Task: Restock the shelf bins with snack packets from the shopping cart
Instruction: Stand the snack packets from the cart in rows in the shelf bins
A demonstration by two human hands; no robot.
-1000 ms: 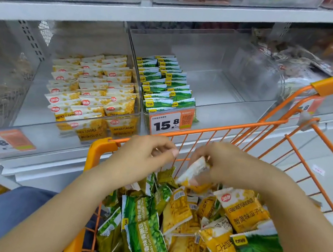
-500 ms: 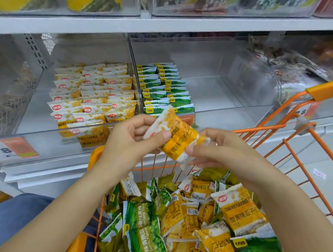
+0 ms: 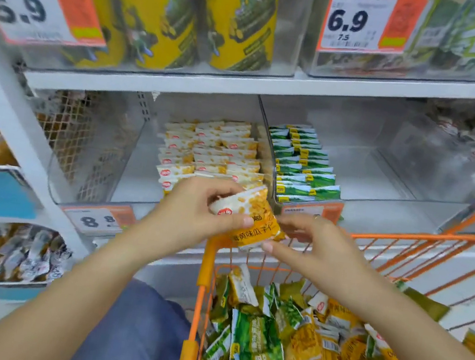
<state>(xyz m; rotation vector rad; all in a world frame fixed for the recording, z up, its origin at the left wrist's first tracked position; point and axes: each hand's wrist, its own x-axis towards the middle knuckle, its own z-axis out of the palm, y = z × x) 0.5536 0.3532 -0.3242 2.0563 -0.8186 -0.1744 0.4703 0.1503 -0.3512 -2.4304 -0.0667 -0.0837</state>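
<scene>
A yellow-and-white foil snack packet [image 3: 245,218] is held above the front rim of the orange wire shopping cart [image 3: 206,263]. It is gripped at nine o'clock by the curled left hand [image 3: 194,213] and pinched at three o'clock by the right hand [image 3: 314,246]. Two clear shelf bins are stocked: yellow packets [image 3: 208,147] and green packets [image 3: 305,163]. Loose packets in the cart are too jumbled for counting.

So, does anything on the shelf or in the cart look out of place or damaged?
Nothing stands out. The yellow packets and green packets stand in neat rows in their own bins. The cart holds a loose mixed heap, normal for stock. Both hands hold one intact yellow packet.
</scene>
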